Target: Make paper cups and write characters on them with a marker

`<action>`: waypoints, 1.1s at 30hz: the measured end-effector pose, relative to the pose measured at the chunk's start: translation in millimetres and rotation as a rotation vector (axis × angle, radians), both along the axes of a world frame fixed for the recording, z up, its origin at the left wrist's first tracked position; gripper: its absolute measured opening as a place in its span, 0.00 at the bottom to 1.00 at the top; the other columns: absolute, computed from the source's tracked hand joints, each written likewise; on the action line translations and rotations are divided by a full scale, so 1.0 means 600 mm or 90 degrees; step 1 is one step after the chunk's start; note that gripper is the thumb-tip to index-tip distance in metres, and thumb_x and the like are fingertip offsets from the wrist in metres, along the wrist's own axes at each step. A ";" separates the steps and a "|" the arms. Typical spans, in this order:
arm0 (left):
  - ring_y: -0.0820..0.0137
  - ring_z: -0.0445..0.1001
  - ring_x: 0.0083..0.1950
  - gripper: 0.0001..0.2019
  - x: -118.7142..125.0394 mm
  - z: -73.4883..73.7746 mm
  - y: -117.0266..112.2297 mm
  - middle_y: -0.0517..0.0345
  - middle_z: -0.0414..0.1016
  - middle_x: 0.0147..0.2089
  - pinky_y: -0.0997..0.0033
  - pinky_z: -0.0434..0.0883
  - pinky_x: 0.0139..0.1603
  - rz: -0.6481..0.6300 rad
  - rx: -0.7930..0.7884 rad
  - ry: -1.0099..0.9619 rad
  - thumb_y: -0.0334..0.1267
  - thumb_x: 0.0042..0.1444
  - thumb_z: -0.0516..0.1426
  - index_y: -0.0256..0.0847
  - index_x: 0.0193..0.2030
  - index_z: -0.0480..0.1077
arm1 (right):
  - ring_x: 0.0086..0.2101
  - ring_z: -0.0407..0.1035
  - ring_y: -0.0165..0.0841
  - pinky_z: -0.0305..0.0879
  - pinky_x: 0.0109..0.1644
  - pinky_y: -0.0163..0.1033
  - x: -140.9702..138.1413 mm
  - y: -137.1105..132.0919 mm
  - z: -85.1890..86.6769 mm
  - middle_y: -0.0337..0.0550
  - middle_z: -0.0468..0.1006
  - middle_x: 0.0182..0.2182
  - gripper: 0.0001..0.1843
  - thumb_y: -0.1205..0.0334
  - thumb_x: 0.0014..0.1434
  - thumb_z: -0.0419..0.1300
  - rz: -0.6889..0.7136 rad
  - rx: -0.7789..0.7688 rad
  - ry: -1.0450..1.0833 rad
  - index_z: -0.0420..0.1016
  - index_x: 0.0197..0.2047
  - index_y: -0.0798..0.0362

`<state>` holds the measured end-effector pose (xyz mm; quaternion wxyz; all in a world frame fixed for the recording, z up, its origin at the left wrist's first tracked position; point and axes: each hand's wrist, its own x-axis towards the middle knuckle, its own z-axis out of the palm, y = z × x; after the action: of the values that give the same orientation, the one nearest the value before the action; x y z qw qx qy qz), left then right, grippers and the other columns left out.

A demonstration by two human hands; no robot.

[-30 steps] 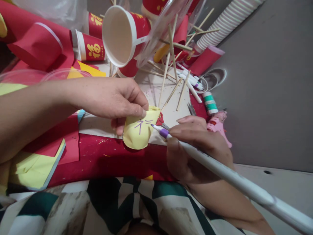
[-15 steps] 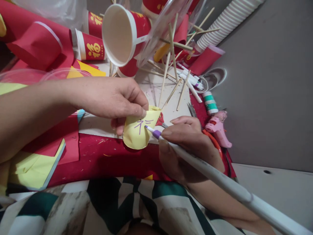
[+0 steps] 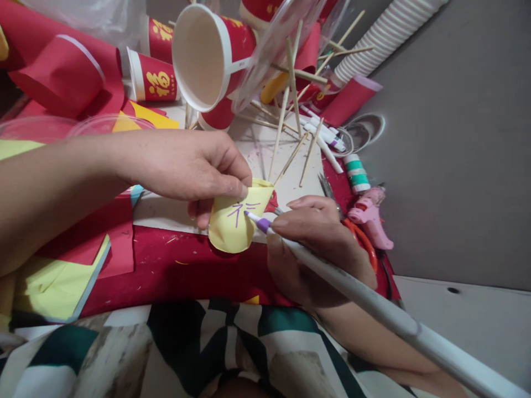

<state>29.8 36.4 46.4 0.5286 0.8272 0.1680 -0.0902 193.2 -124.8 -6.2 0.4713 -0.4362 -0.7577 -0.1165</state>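
My left hand (image 3: 207,171) is closed on the upper edge of a small yellow paper pouch (image 3: 232,235), pinching it between thumb and fingers. Purple strokes of a character mark the pouch's front. In my right hand (image 3: 321,249) is a white marker pen (image 3: 352,287) with a purple collar; its tip touches the paper or sits just off it, beside the strokes. Behind the pouch, the red part of what looks like scissors (image 3: 272,202) shows partly. A white board (image 3: 166,213) lies beneath the pouch on red cloth (image 3: 161,260).
Red paper cups (image 3: 157,79), one large with its white mouth (image 3: 199,58) facing me, crowd the back. Thin wooden sticks (image 3: 276,135) stand and lie across the board. At right are a pink glue gun (image 3: 371,215) and white markers (image 3: 329,141). Red paper (image 3: 87,243) lies at left.
The pen tip has shifted slightly left, with my right hand moving along with it. My left hand and the yellow pouch stay in place.
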 end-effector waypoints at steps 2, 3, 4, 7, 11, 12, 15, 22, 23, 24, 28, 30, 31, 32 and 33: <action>0.64 0.81 0.48 0.16 0.000 0.002 0.000 0.62 0.76 0.29 0.69 0.74 0.54 0.004 -0.008 0.008 0.45 0.61 0.55 0.35 0.40 0.78 | 0.22 0.73 0.27 0.73 0.39 0.43 0.000 0.000 -0.001 0.33 0.79 0.25 0.09 0.74 0.54 0.62 -0.001 0.001 0.001 0.71 0.37 0.51; 0.64 0.81 0.49 0.15 0.000 0.002 0.001 0.63 0.77 0.30 0.70 0.74 0.54 0.009 -0.011 0.013 0.45 0.60 0.56 0.35 0.41 0.78 | 0.22 0.73 0.27 0.73 0.38 0.43 0.000 0.000 0.000 0.33 0.78 0.25 0.09 0.74 0.54 0.62 0.001 -0.002 -0.001 0.71 0.38 0.52; 0.65 0.81 0.50 0.15 0.000 0.002 0.002 0.63 0.78 0.31 0.71 0.74 0.54 0.014 -0.013 0.017 0.45 0.60 0.56 0.36 0.41 0.78 | 0.22 0.73 0.27 0.72 0.38 0.43 0.000 0.000 0.000 0.33 0.78 0.25 0.10 0.74 0.54 0.62 0.005 -0.003 -0.006 0.71 0.38 0.52; 0.65 0.81 0.49 0.14 0.000 0.002 0.003 0.63 0.78 0.31 0.72 0.74 0.53 0.016 -0.013 0.025 0.45 0.59 0.57 0.37 0.40 0.78 | 0.22 0.72 0.27 0.72 0.38 0.43 0.000 -0.001 0.003 0.33 0.77 0.24 0.10 0.75 0.53 0.62 0.007 -0.020 -0.011 0.70 0.37 0.52; 0.65 0.81 0.48 0.16 0.000 0.002 0.001 0.63 0.76 0.28 0.71 0.73 0.54 0.013 -0.023 0.039 0.45 0.61 0.55 0.34 0.38 0.77 | 0.23 0.71 0.28 0.73 0.37 0.43 -0.003 -0.003 0.007 0.33 0.76 0.23 0.11 0.75 0.53 0.62 -0.011 -0.027 -0.004 0.70 0.37 0.51; 0.65 0.81 0.48 0.16 -0.001 0.003 0.001 0.63 0.76 0.27 0.71 0.73 0.54 0.010 -0.027 0.039 0.45 0.61 0.55 0.33 0.38 0.77 | 0.23 0.71 0.28 0.74 0.37 0.43 -0.004 -0.004 0.007 0.33 0.76 0.23 0.12 0.75 0.53 0.62 -0.013 -0.030 -0.009 0.70 0.38 0.51; 0.65 0.80 0.47 0.17 -0.001 0.003 -0.001 0.63 0.74 0.25 0.71 0.73 0.54 0.010 -0.030 0.036 0.45 0.61 0.55 0.32 0.37 0.77 | 0.22 0.71 0.30 0.75 0.38 0.45 -0.005 -0.007 0.008 0.34 0.77 0.24 0.14 0.76 0.54 0.61 -0.007 -0.045 -0.022 0.69 0.40 0.49; 0.65 0.81 0.48 0.16 0.000 -0.002 0.004 0.63 0.76 0.29 0.73 0.73 0.51 0.006 -0.042 0.047 0.47 0.61 0.56 0.35 0.38 0.78 | 0.22 0.71 0.33 0.75 0.37 0.49 -0.003 -0.010 0.010 0.34 0.77 0.23 0.15 0.76 0.55 0.60 0.000 -0.076 -0.026 0.68 0.40 0.47; 0.65 0.81 0.48 0.16 0.000 -0.003 0.005 0.63 0.76 0.29 0.74 0.74 0.50 0.000 -0.040 0.044 0.47 0.61 0.56 0.36 0.38 0.78 | 0.21 0.71 0.32 0.75 0.37 0.49 -0.003 -0.010 0.011 0.34 0.77 0.23 0.15 0.76 0.55 0.61 0.003 -0.079 -0.029 0.68 0.40 0.47; 0.65 0.81 0.47 0.17 0.000 -0.004 0.005 0.63 0.76 0.29 0.74 0.74 0.50 -0.006 -0.038 0.041 0.48 0.61 0.56 0.36 0.38 0.78 | 0.21 0.70 0.32 0.75 0.37 0.48 -0.002 -0.010 0.011 0.34 0.76 0.23 0.14 0.76 0.55 0.61 0.003 -0.081 -0.030 0.68 0.40 0.47; 0.65 0.80 0.47 0.19 -0.002 -0.002 0.004 0.62 0.76 0.28 0.73 0.73 0.52 -0.021 -0.025 0.030 0.48 0.62 0.54 0.33 0.39 0.77 | 0.22 0.71 0.30 0.74 0.38 0.47 -0.003 -0.010 0.005 0.33 0.76 0.24 0.14 0.76 0.55 0.61 0.011 -0.081 -0.013 0.68 0.40 0.48; 0.65 0.80 0.47 0.18 -0.002 -0.001 0.002 0.62 0.76 0.27 0.72 0.73 0.52 -0.013 -0.020 0.033 0.47 0.62 0.54 0.32 0.38 0.77 | 0.22 0.71 0.29 0.73 0.39 0.46 -0.003 -0.009 0.000 0.34 0.77 0.24 0.12 0.75 0.54 0.60 0.018 -0.044 0.021 0.69 0.37 0.49; 0.65 0.81 0.47 0.18 -0.002 0.000 0.002 0.62 0.76 0.27 0.71 0.73 0.52 -0.008 -0.018 0.036 0.47 0.62 0.55 0.33 0.37 0.76 | 0.21 0.70 0.28 0.72 0.39 0.45 -0.003 -0.008 -0.002 0.34 0.77 0.24 0.10 0.75 0.54 0.60 0.019 -0.027 0.031 0.69 0.36 0.50; 0.64 0.81 0.47 0.17 -0.002 0.000 0.001 0.62 0.76 0.27 0.70 0.74 0.53 -0.001 -0.014 0.038 0.47 0.62 0.55 0.33 0.37 0.76 | 0.21 0.70 0.27 0.72 0.39 0.44 -0.003 -0.007 -0.004 0.33 0.77 0.24 0.09 0.74 0.54 0.60 0.014 -0.011 0.036 0.69 0.35 0.51; 0.63 0.81 0.48 0.17 -0.001 0.000 0.001 0.62 0.76 0.27 0.69 0.74 0.53 0.004 -0.009 0.037 0.46 0.62 0.55 0.33 0.37 0.76 | 0.21 0.70 0.27 0.73 0.39 0.44 -0.002 -0.006 -0.004 0.33 0.77 0.24 0.09 0.74 0.55 0.61 0.007 -0.003 0.033 0.69 0.35 0.51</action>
<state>28.9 37.0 46.7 0.5294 0.8201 0.1853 -0.1135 192.0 -128.6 -8.6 0.4907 -0.4360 -0.7476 -0.1011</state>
